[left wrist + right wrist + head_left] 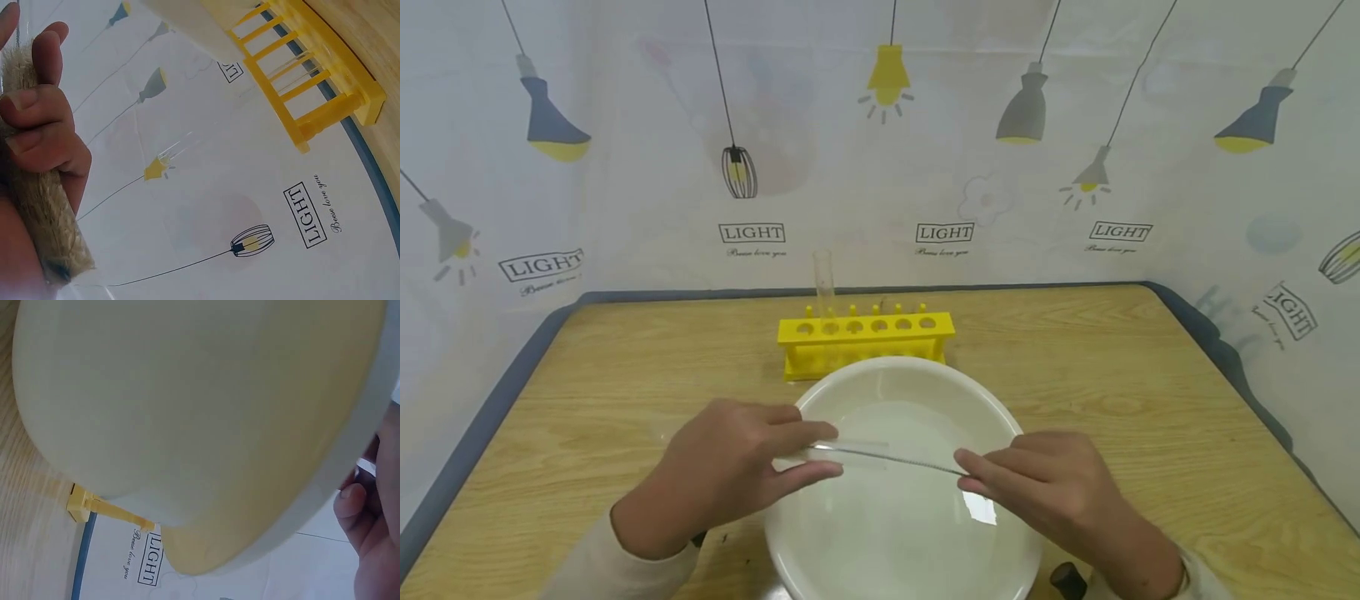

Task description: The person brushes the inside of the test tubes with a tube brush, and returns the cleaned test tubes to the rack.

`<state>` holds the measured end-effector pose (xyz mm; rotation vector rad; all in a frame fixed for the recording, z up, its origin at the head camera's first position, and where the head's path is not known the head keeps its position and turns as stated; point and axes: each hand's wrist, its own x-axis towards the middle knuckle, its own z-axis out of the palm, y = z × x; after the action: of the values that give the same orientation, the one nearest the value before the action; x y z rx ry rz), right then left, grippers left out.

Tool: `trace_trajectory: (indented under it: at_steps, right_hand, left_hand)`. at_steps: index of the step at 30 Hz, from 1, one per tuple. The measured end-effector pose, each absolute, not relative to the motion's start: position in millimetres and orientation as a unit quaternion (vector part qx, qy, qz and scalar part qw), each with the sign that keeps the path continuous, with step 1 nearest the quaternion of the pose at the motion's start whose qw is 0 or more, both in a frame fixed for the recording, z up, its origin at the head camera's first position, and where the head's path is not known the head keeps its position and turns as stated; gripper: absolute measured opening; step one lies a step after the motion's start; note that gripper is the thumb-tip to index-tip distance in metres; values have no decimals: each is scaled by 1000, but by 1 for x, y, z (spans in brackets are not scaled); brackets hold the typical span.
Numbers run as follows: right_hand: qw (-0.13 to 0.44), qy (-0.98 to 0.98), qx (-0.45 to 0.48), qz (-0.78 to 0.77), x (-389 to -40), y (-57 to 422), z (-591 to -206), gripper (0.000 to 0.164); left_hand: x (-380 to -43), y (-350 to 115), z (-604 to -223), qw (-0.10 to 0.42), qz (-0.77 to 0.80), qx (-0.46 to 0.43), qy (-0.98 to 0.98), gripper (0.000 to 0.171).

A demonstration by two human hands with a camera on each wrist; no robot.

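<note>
Over a white basin (786, 546), my left hand (741, 454) holds a clear glass test tube (871, 461) lying nearly level. Inside it sits the bristled head of a test tube brush (40, 206), with the fingers curled round the glass in the left wrist view. The brush's twisted wire handle runs out of the tube's mouth to the right. My right hand (1052, 479) pinches that wire between thumb and forefinger above the basin's right side. In the right wrist view the basin hides most of the work, though part of the right hand (369, 519) shows.
Behind the basin stands a yellow test tube rack (865, 327), with another clear tube (824, 279) upright in it. A dark stopper-like piece (1067, 581) lies by the right sleeve. Printed cloth (850, 167) hangs along the wooden table's (647, 350) back and sides.
</note>
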<state>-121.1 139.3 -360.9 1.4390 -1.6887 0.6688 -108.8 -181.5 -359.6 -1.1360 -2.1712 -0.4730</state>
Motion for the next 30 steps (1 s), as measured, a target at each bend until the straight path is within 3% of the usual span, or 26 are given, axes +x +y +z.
trace_trajectory:
  at_steps: [10, 24, 30]
  right_hand:
    - [364, -717, 549, 227, -121, 150, -367, 33]
    - [337, -711, 570, 237, -116, 144, -370, 26]
    - [252, -708, 571, 330, -114, 142, -376, 23]
  left_hand:
    - [-107, -184, -355, 332, -172, -420, -827, 41]
    - [-107, -180, -358, 321, -166, -431, -826, 35]
    - [-100, -170, -359, 320, -167, -440, -822, 32]
